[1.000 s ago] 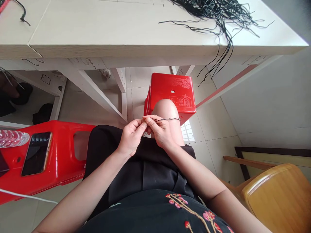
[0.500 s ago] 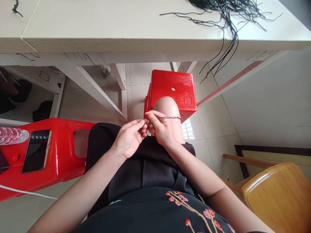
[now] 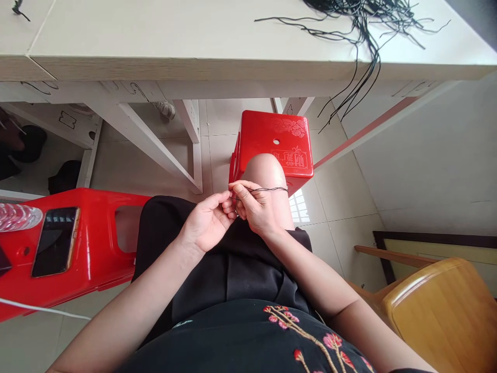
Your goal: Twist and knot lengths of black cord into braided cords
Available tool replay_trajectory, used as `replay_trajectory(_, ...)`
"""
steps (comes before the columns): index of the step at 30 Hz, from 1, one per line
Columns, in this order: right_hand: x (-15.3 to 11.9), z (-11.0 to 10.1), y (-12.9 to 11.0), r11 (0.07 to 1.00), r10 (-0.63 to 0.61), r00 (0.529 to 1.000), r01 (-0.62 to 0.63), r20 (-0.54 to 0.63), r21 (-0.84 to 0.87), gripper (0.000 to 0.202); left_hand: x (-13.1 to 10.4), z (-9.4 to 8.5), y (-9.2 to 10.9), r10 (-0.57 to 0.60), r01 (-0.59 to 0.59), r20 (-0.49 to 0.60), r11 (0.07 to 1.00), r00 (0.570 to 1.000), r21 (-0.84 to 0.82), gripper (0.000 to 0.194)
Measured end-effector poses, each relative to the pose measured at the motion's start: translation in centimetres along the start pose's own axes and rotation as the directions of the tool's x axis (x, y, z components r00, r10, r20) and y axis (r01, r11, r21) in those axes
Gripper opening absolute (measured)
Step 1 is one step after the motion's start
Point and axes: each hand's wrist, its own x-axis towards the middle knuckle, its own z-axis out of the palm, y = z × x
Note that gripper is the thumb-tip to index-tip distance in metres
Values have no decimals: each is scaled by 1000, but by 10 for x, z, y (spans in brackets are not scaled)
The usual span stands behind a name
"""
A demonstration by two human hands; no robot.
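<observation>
A thin black cord (image 3: 276, 189) lies across my bare knee (image 3: 267, 168) and runs back into my fingers. My right hand (image 3: 254, 207) pinches it between thumb and forefinger beside the knee. Just to the left, my left hand (image 3: 209, 217) has thumb and fingertips closed on a strand of the same cord. The fingertips of both hands almost meet, and the bit of cord between them is mostly hidden. A bundle of black cords (image 3: 363, 23) lies on the table (image 3: 155, 36), with several ends hanging over the front edge.
A red stool (image 3: 272, 129) stands beyond my knee, under the table. To the left, another red stool (image 3: 97, 233) carries a phone (image 3: 55, 242) and a clear ridged plastic item (image 3: 19, 217). A wooden chair (image 3: 446, 305) is at the right, near the wall. White table legs (image 3: 155, 150) stand ahead.
Both hands stay at the knee with the cord. The left fingertips have shifted slightly against the right hand, and the whole view has moved a little.
</observation>
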Motion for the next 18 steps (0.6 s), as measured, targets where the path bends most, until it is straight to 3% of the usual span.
replay_trajectory(2,-1,-1,-2,999,-27,999,26,-28,-25,26,1,-4,-1,53,-54,28,997,998,53,12)
replay_trajectory(5,-5,-9,-9,983,-158,974,140,-161,-119,21,5,-12,-5,142,-145,31,979,989,144,12)
replay_trajectory(9,-10,-43,-19,930,-348,865,269,-361,-253,20,17,-20,-17,188,-178,-13,951,982,254,20)
replay_trajectory(11,-9,-71,-23,950,-300,835,215,-461,-227,23,25,-21,-26,207,-186,-39,935,978,301,27)
replay_trajectory(13,-6,-105,-27,993,-112,803,110,-585,-39,29,33,-21,-32,205,-179,-50,930,977,322,32)
replay_trajectory(18,7,-178,-38,997,10,755,41,-656,61,28,36,-18,-37,169,-143,-38,917,985,373,38)
